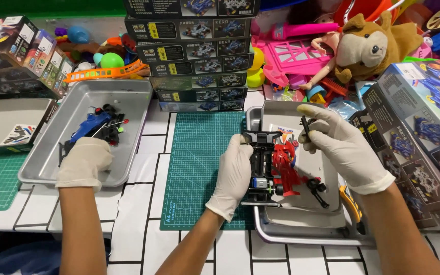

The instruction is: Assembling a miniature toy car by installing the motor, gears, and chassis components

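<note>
My left hand point(235, 170), in a white glove, grips a black toy car chassis point(262, 153) with a small motor and a red part point(283, 165) on it. It holds the chassis over a metal tray point(301, 238). My right hand point(339, 147), also gloved, pinches a small black part point(305, 125) just above and to the right of the chassis. A sheet with coloured stickers point(286, 135) lies in the tray under the chassis.
Another person's gloved hand point(84, 163) rests in a second metal tray point(128, 97) beside a blue toy car point(95, 127). Between the trays lies a green cutting mat point(199, 163). Stacked kit boxes point(197, 51), a plush dog point(367, 43), boxes at right point(423, 132), a yellow-handled tool point(351, 202).
</note>
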